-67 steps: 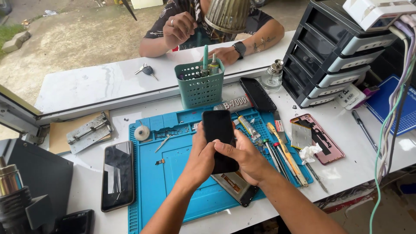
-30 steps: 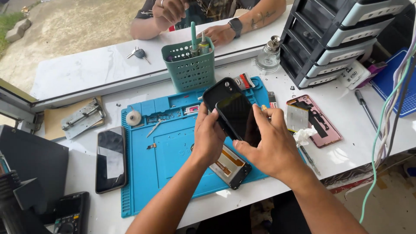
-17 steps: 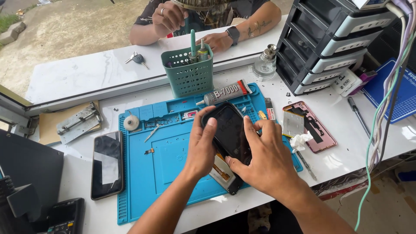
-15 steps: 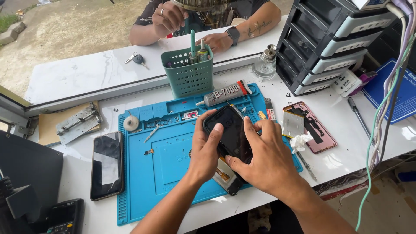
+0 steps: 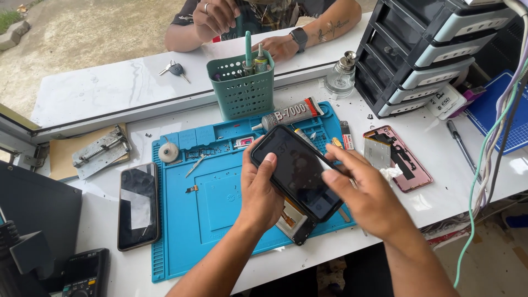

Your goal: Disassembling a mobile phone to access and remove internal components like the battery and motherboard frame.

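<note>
Left hand [image 5: 263, 193] grips black phone [image 5: 298, 171] from its left side, thumb up on screen near top corner, fingers wrapped under. Right hand [image 5: 367, 193] on phone's right edge, fingers bunched together, tips pressing the edge/screen; can't tell exactly which finger does what. Phone held tilted, screen up, above blue work mat [image 5: 209, 203] on white tabletop [image 5: 110, 269]. Under phone, partly hidden: opened phone body [image 5: 294, 223] w/ orange-ish internals, lying on mat.

Around: second black phone [image 5: 138, 204] flat on tabletop just left of mat. Small round spool [image 5: 168, 152] at mat's top left corner. Glue tube [image 5: 291, 114] at mat's top edge, in front of green perforated basket [image 5: 241, 88] w/ tools standing in it. Pink phone back shell [image 5: 400, 158] right of mat, near right hand. Glass bottle [image 5: 341, 74] beside dark drawer unit [image 5: 434, 52]. Metal clamp jig [image 5: 102, 152] far left. Keys [image 5: 175, 69] on ledge behind. Other person's hands [image 5: 220, 14] across the ledge, well apart.
</note>
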